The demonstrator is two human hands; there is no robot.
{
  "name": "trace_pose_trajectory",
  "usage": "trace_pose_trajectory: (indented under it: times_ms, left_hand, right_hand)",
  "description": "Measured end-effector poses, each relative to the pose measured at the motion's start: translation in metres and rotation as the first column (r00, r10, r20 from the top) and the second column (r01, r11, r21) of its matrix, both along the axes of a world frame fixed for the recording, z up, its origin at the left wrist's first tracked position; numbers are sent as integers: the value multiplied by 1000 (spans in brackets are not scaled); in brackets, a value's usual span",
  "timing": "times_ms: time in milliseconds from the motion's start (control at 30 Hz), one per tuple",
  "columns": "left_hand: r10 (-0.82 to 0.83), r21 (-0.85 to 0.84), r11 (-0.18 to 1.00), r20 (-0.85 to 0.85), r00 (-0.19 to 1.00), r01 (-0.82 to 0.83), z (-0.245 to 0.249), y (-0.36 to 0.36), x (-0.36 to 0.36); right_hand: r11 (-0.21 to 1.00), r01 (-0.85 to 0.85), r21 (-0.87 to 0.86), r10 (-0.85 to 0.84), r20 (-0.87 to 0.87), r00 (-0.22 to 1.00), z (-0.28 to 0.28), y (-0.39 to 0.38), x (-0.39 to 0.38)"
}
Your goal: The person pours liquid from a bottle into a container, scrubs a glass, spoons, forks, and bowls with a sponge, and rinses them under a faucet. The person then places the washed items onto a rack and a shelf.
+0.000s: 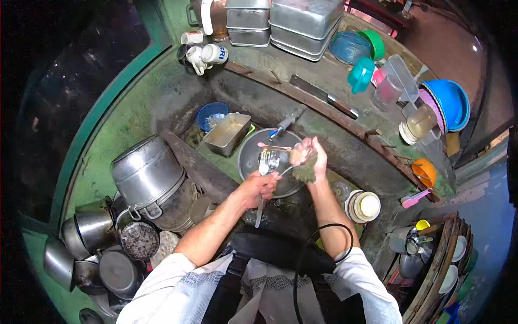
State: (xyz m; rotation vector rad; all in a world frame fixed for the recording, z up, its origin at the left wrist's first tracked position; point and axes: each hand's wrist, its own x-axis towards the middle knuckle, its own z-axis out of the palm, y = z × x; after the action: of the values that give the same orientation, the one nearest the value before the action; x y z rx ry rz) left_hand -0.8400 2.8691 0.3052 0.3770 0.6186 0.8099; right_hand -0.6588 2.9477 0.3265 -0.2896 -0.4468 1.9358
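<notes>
My left hand (259, 189) grips a bundle of metal cutlery (268, 162), forks and spoons, whose heads stick up over a round dark metal pan (247, 154) in the concrete sink. My right hand (312, 157) is closed on a soapy green scrubbing pad (305, 173) and presses it against one utensil's end. A pink spoon (272, 146) lies across the pan. A tap (285, 125) points down at the pan's far side.
A rectangular metal tray (226, 133) and blue bowl (211, 114) lie left of the pan. Big pots (145, 173) and lids crowd the left. Stacked plates (362, 206) sit at the right. Metal tins (302, 21), mugs, a knife (324, 96) and plastic bowls line the back ledge.
</notes>
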Motion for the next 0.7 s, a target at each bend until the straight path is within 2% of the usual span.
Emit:
trace_pose_trajectory:
  times_ms: [33, 67, 100, 133, 200, 233, 267, 300, 333, 367, 433, 467, 533, 567, 600, 633, 667, 700]
  left_hand:
    - [24, -5, 1000, -88, 996, -25, -5, 0, 3]
    - [52, 1, 999, -178, 983, -53, -5, 1, 5]
    - [34, 67, 997, -183, 982, -22, -3, 0, 7]
    - [34, 43, 999, -177, 984, -26, 6, -2, 10]
    - [109, 132, 988, -250, 962, -77, 0, 1, 13]
    - [203, 211, 968, -326, 923, -138, -1, 2, 18]
    - [258, 333, 936, -435, 863, -112, -3, 7, 20]
    - [515, 643, 760, -508, 691, -94, -23, 15, 27]
    - [751, 862, 507, -453, 481, 19, -40, 24, 32]
    - [421, 548, 831, -732, 536, 95, -24, 18, 24]
    - [479, 612, 786, -694, 537, 91, -37, 16, 17]
    - [523, 666, 739, -659, 540, 97, -32, 14, 17]
    - [528, 558, 814, -594, 607, -161, -20, 14, 18]
    - [542, 553, 802, -516, 663, -226, -19, 20, 18]
    - [553, 535, 793, -432, 712, -292, -20, 25, 19]
    - [507, 500, 822, -423, 751, -273, -36, 34, 15]
    - [500, 455, 845, -487, 716, -280, -19, 35, 14]
    - [555, 542, 795, -466, 689, -273, -22, 36, 11]
  right_hand:
    - [995, -46, -93, 49, 26, 998, 1, -11, -8]
    - [961, -211, 181, 231, -102, 968, -21, -5, -9]
    - [960, -227, 162, 253, -155, 955, -29, 3, 2]
    - [957, -249, 146, 276, -206, 939, -31, 13, 13]
    - [996, 82, -31, -84, -67, 994, -28, 20, 11]
    - [986, 41, -162, -74, -206, 976, -22, 14, 6]
    - [962, 182, -204, -192, -29, 981, -5, -3, -9]
    - [949, 225, -222, -200, 130, 971, -6, -11, -26]
    - [933, 274, -234, -203, 286, 937, -7, -18, -34]
    - [937, 269, -223, -202, 284, 937, -12, -17, -31]
    - [913, 371, 170, -394, 602, 695, -21, -12, -18]
    - [952, 276, 130, -295, 631, 718, -22, -6, -7]
    - [901, -62, 429, -351, 806, 478, -31, 2, -2]
    - [910, -142, 390, -281, 831, 480, -30, -3, -8]
    - [915, -271, 297, -127, 853, 507, -48, -3, -14]
    - [912, -308, 271, -117, 892, 436, -40, -13, -20]
    - [909, -346, 232, -100, 928, 360, -27, -24, -26]
    - [917, -303, 258, -145, 925, 351, -26, -33, -28]
